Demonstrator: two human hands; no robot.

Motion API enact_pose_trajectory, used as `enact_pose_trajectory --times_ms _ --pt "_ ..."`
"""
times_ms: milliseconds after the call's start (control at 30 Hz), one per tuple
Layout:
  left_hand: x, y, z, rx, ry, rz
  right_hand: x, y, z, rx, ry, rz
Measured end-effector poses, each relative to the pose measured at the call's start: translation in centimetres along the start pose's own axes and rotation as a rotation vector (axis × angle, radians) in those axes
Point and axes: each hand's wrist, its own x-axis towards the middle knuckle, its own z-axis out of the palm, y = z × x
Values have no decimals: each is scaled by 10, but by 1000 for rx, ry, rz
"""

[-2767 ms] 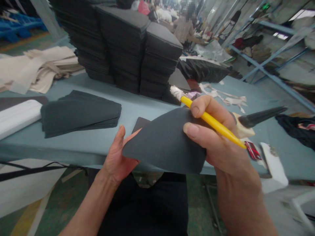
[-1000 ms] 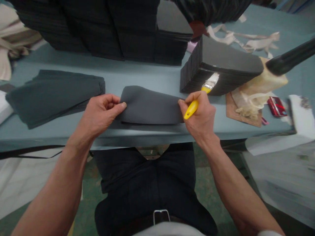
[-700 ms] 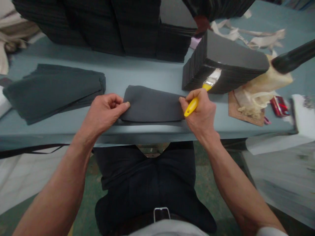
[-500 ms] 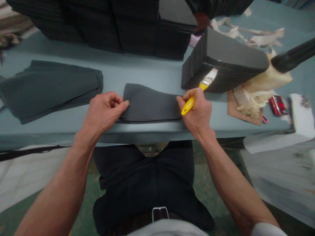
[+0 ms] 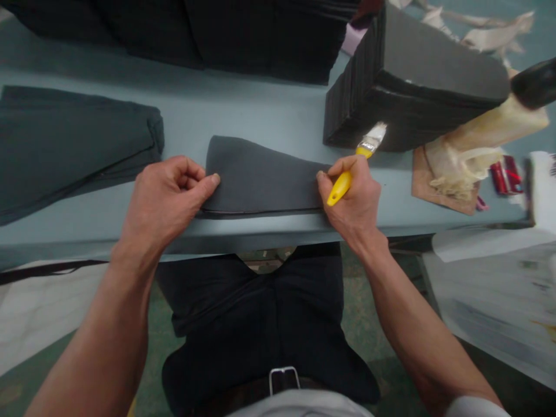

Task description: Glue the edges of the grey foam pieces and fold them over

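Observation:
A dark grey, curved flat piece (image 5: pixel 264 176) lies near the table's front edge, with a thin layer showing under its lower side. My left hand (image 5: pixel 165 194) pinches its left end between thumb and fingers. At the right end my right hand (image 5: pixel 354 194) pinches the corner and also holds a yellow-handled paintbrush (image 5: pixel 341 188) across the palm. The brush's pale bristles point up and away, close to a tall stack of dark cut pieces (image 5: pixel 438 58). What the pieces are made of I cannot tell.
Dark folded fabric (image 5: pixel 82 139) lies to the left. Large dark stacks (image 5: pixel 260 40) line the back. At the right are a brown board (image 5: pixel 423 179) with cream material, a red packet (image 5: pixel 506 175), a black tube-like object (image 5: pixel 536 84) and white paper (image 5: pixel 545 191). The table (image 5: pixel 243 110) is covered in blue-grey.
The view has shifted nearer to the table. Both hands keep their pinch on the grey piece's ends, slightly farther apart in the picture. The brush stays in my right hand.

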Motion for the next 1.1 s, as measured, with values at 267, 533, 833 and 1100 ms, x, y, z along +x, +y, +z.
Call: enact_pose_trajectory --times_ms 267,533,833,1100 --pt "-1 1 0 -13 3 -23 -2 2 -2 -12 7 18" --pt "-3 9 1 -35 24 -18 -3 4 -3 14 -9 43" --pt "-5 9 1 -2 27 -11 -2 1 -4 64 10 59" --pt "-6 11 1 -21 28 -2 -3 2 -3 77 32 51"
